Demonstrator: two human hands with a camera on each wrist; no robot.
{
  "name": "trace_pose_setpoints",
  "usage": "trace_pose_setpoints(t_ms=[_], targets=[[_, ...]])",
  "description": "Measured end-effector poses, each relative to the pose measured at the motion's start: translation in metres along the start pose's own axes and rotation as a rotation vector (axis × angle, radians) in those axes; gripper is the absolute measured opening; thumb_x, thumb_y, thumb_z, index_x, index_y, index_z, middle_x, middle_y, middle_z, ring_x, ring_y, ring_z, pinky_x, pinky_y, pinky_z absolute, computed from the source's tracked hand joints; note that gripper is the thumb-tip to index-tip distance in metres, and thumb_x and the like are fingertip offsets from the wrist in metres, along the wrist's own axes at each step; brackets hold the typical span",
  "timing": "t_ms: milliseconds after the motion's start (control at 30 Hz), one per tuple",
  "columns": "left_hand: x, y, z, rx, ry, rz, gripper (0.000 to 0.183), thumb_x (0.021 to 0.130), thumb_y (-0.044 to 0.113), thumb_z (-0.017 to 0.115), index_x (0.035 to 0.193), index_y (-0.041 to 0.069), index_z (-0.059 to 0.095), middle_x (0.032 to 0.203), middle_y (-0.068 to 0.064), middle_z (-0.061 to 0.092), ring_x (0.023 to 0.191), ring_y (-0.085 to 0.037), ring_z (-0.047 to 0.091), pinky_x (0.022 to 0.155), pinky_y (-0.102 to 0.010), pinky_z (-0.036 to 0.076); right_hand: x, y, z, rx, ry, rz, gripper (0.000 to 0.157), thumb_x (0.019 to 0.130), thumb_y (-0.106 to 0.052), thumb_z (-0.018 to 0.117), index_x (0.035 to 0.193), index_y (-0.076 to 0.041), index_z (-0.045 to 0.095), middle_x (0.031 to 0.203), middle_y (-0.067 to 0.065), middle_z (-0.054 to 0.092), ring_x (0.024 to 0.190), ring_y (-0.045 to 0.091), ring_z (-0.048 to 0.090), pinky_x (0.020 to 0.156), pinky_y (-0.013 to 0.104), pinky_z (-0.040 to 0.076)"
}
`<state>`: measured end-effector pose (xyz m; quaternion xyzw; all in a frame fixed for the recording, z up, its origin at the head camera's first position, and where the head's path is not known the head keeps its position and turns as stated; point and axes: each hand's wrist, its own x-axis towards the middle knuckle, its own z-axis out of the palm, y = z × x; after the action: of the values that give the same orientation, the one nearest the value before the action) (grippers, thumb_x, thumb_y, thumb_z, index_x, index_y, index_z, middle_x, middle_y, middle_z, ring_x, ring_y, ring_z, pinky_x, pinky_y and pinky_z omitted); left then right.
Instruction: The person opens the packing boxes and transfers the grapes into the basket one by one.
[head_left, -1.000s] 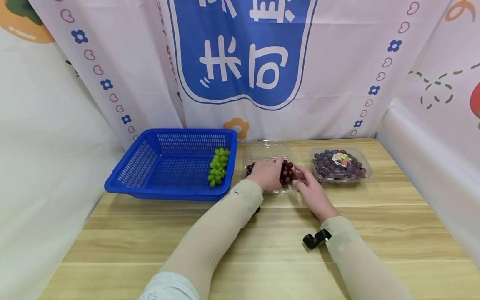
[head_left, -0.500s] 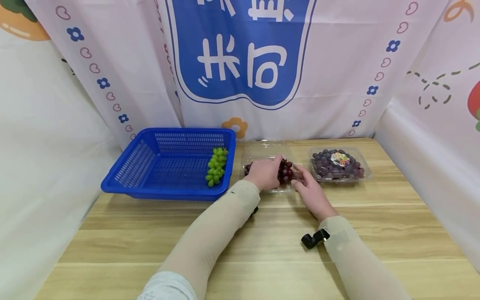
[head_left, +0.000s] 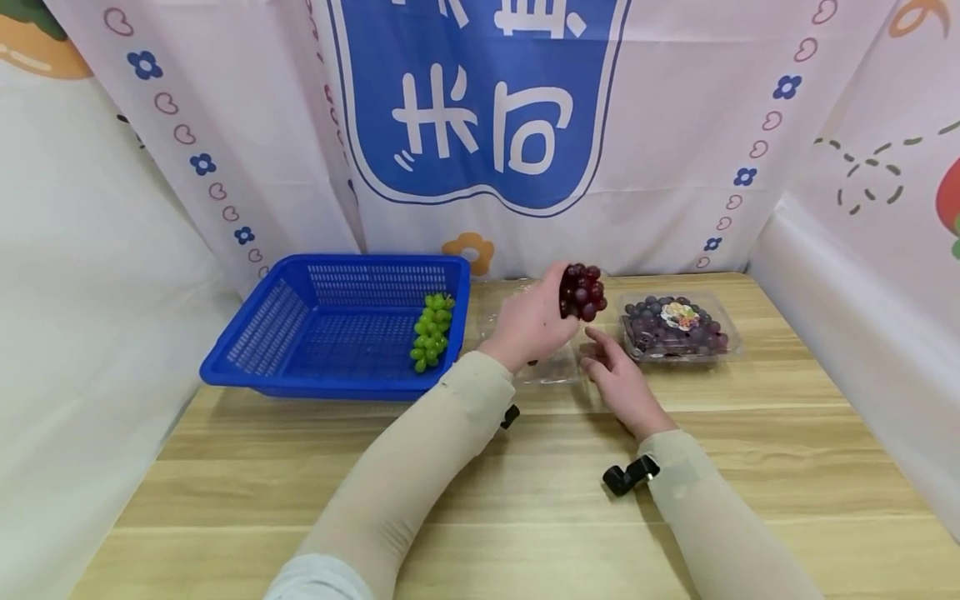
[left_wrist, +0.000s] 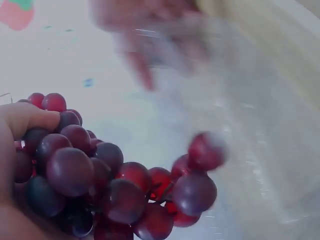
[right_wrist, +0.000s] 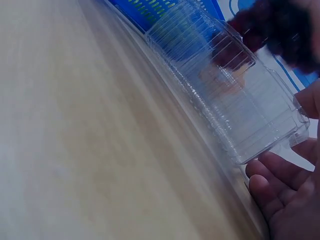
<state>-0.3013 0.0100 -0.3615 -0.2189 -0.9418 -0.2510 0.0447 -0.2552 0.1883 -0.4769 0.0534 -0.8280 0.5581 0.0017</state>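
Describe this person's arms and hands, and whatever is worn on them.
The left hand and right hand are bare. Tight beige sleeves cover both forearms; a light grey sleeve shows higher on the left arm. A small angular black device sits at the right wrist; a second device, mostly hidden, shows by the left.

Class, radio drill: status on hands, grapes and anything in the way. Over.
Left hand gripping dark red grapes, held up near open clear container. Right hand at container's right end. Nothing visibly blocking the grapes.
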Motion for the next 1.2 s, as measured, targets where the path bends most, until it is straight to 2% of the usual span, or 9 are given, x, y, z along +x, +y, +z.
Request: trace_pose_setpoints(t_ms=[133, 267, 367, 533, 600, 733, 900, 1033, 1200], targets=[[-0.011, 0.012, -0.028, -0.204, 0.033, 0.020, 0.075, 0.091, 0.027, 0.068, 0.156, 0.024, 0.029, 0.128, -0.007, 0.064, 0.105, -0.022, 0.065, 0.087, -0.044, 0.054, 0.001, 0.002, 0.001, 0.005, 0.011, -0.005, 0.056, 0.106, -0.024, 0.052, 0.158, -0.015, 0.035, 0.139, 0.013, 0.055, 0.125, 0.030, 0.055, 0.102, 0.048, 0.046], [-0.019, 0.015, -0.057, -0.434, 0.077, 0.047, 0.073, 0.091, 0.024, 0.070, 0.153, 0.026, 0.032, 0.137, -0.004, 0.056, 0.118, -0.018, 0.056, 0.097, -0.046, 0.049, 0.001, 0.003, 0.000, 0.019, 0.013, -0.010, 0.056, 0.106, -0.025, 0.052, 0.158, -0.015, 0.035, 0.138, 0.014, 0.055, 0.123, 0.029, 0.055, 0.102, 0.047, 0.045], [-0.020, 0.012, -0.078, -0.513, 0.118, 0.055, 0.073, 0.089, 0.023, 0.071, 0.152, 0.027, 0.033, 0.138, -0.003, 0.053, 0.120, -0.017, 0.054, 0.097, -0.047, 0.048, 0.001, 0.004, -0.001, 0.022, 0.008, -0.009, 0.056, 0.107, -0.026, 0.052, 0.159, -0.017, 0.034, 0.138, 0.014, 0.054, 0.123, 0.030, 0.055, 0.102, 0.048, 0.045], [-0.018, -0.004, -0.109, -0.664, 0.174, 0.006, 0.072, 0.088, 0.018, 0.073, 0.149, 0.029, 0.036, 0.138, -0.001, 0.051, 0.121, -0.016, 0.052, 0.097, -0.046, 0.047, 0.000, 0.004, -0.001, -0.003, 0.002, -0.002, 0.056, 0.107, -0.029, 0.052, 0.159, -0.019, 0.033, 0.138, 0.011, 0.054, 0.124, 0.029, 0.054, 0.103, 0.048, 0.044], [-0.017, -0.013, -0.121, -0.807, 0.204, -0.013, 0.071, 0.089, 0.016, 0.072, 0.149, 0.030, 0.036, 0.138, -0.001, 0.051, 0.120, -0.020, 0.055, 0.098, -0.047, 0.047, 0.000, 0.003, 0.000, -0.008, 0.001, -0.003, 0.056, 0.106, -0.028, 0.052, 0.159, -0.019, 0.034, 0.138, 0.011, 0.055, 0.124, 0.029, 0.054, 0.104, 0.048, 0.044], [-0.018, -0.034, -0.141, -1.069, 0.318, -0.016, 0.064, 0.094, 0.016, 0.069, 0.148, 0.028, 0.036, 0.138, -0.005, 0.051, 0.118, -0.027, 0.058, 0.100, -0.049, 0.046, -0.001, 0.003, 0.000, 0.004, -0.012, -0.012, 0.056, 0.106, -0.026, 0.052, 0.159, -0.018, 0.034, 0.139, 0.013, 0.054, 0.126, 0.031, 0.053, 0.106, 0.050, 0.042], [-0.019, -0.056, -0.156, -1.297, 0.426, -0.023, 0.056, 0.099, 0.027, 0.066, 0.147, 0.026, 0.038, 0.140, -0.007, 0.052, 0.118, -0.032, 0.062, 0.101, -0.048, 0.047, -0.002, 0.003, -0.001, 0.016, -0.019, -0.001, 0.057, 0.106, -0.026, 0.051, 0.159, -0.019, 0.032, 0.140, 0.012, 0.054, 0.127, 0.031, 0.053, 0.106, 0.051, 0.042], [-0.019, -0.074, -0.162, -1.353, 0.452, -0.102, 0.056, 0.099, 0.038, 0.065, 0.148, 0.031, 0.038, 0.139, -0.007, 0.053, 0.113, -0.032, 0.065, 0.097, -0.047, 0.051, -0.001, 0.002, -0.001, 0.015, -0.018, 0.007, 0.057, 0.106, -0.027, 0.051, 0.160, -0.019, 0.031, 0.139, 0.010, 0.053, 0.127, 0.029, 0.052, 0.106, 0.050, 0.042], [-0.018, -0.100, -0.168, -1.257, 0.464, -0.227, 0.060, 0.101, 0.037, 0.062, 0.152, 0.035, 0.031, 0.146, -0.003, 0.043, 0.122, -0.028, 0.057, 0.100, -0.048, 0.047, -0.001, 0.002, 0.000, 0.016, -0.018, 0.007, 0.058, 0.106, -0.029, 0.051, 0.160, -0.019, 0.032, 0.139, 0.009, 0.053, 0.127, 0.029, 0.052, 0.106, 0.050, 0.042]])
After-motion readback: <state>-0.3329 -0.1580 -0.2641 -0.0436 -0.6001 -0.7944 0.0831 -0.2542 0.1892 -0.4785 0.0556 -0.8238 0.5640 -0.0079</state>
